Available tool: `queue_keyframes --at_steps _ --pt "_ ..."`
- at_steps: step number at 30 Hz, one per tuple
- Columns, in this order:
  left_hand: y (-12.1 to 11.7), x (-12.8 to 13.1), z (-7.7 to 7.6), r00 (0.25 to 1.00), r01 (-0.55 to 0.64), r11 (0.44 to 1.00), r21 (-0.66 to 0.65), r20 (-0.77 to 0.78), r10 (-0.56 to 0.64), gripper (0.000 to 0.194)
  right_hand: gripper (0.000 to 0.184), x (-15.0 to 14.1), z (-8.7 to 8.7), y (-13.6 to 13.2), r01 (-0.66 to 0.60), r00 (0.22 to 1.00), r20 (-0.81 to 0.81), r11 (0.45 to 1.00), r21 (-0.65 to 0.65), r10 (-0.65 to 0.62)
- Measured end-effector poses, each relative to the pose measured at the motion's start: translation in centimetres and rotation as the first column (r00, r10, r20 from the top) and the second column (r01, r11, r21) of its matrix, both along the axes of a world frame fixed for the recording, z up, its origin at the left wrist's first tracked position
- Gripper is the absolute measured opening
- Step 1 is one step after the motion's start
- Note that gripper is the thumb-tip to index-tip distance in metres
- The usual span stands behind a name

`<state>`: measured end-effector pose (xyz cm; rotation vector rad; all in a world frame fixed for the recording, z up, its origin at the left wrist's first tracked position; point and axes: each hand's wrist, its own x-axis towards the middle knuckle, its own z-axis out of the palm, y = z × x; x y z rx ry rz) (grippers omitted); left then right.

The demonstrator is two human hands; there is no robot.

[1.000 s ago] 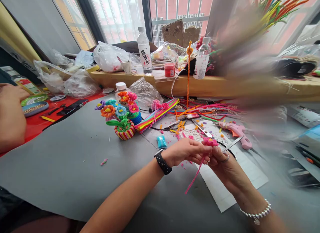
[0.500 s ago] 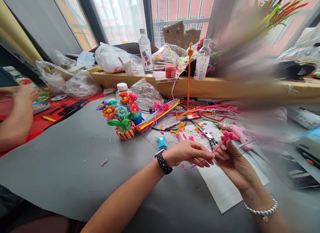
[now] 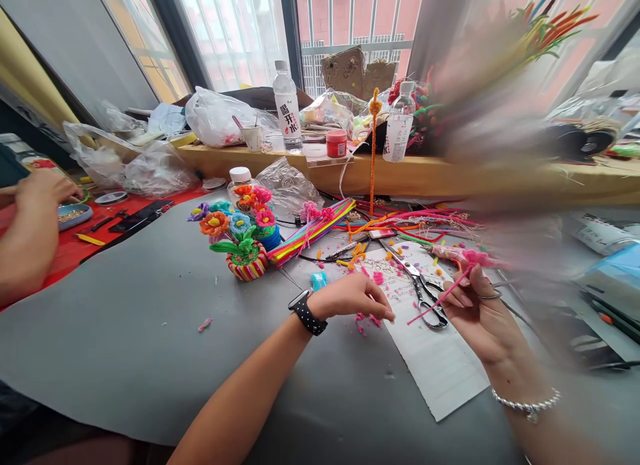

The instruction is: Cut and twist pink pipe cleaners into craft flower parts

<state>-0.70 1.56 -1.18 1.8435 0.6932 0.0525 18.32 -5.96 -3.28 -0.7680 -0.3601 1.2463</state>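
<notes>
My right hand (image 3: pixel 473 312) pinches a pink pipe-cleaner flower (image 3: pixel 477 257) between thumb and fingers, its thin stem (image 3: pixel 434 308) slanting down to the left. A thin metal loop (image 3: pixel 493 294) shows by its fingers. My left hand (image 3: pixel 356 300) hovers left of the stem, apart from it, fingers bent down and pressed together; whether they hold anything is hidden. Black-handled scissors (image 3: pixel 420 288) lie under the stem on a white sheet of paper (image 3: pixel 434 378). Pink fluff scraps (image 3: pixel 367 322) lie on the table below my left hand.
A striped pot of pipe-cleaner flowers (image 3: pixel 246 260) stands left of a bundle of coloured pipe cleaners (image 3: pixel 313 232). A pink glue gun (image 3: pixel 447 252) lies partly behind my right hand. Bottles (image 3: pixel 287 112) line the ledge. Another person's hand (image 3: pixel 45 188) is far left. A blur covers the right.
My left hand has let go of the stem and drawn back left. My right hand has moved slightly right and up with the pink flower, uncovering the scissors' handles.
</notes>
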Motion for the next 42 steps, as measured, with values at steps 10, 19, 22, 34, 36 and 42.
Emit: queue_keyframes --at_steps 10,19,22,34,36,42 --pt "1.1 -1.3 0.2 0.779 -0.348 0.597 0.723 -0.131 0.613 0.018 0.013 1.0 0.3 -0.1 0.034 0.996 -0.087 0.999 0.033 -0.031" --pt "0.9 -0.9 0.3 0.814 -0.58 0.699 0.417 0.272 0.513 0.038 0.015 -1.7 -0.4 -0.1 0.039 0.982 0.184 0.998 -0.05 -0.029" --pt "0.0 0.1 0.4 0.829 -0.475 0.877 0.073 0.372 0.418 0.045 0.018 -2.9 -1.2 -0.3 0.004 0.965 0.259 0.989 -0.147 0.035" --pt "-1.8 2.1 -0.3 0.846 -0.245 0.926 -0.286 0.403 0.348 0.036 0.032 -5.0 -1.7 -1.3 -0.091 0.725 0.655 0.973 -0.212 0.211" --pt "-1.7 2.1 -0.3 0.811 -0.333 0.902 -0.274 0.405 0.422 0.032 0.033 -5.1 -1.4 -1.2 -0.128 0.731 0.633 0.963 -0.236 0.253" --pt "-1.2 1.6 0.1 0.783 -0.431 0.865 -0.258 0.37 0.5 0.029 0.044 -5.1 -1.2 -1.1 -0.287 0.638 0.642 0.905 -0.315 0.426"
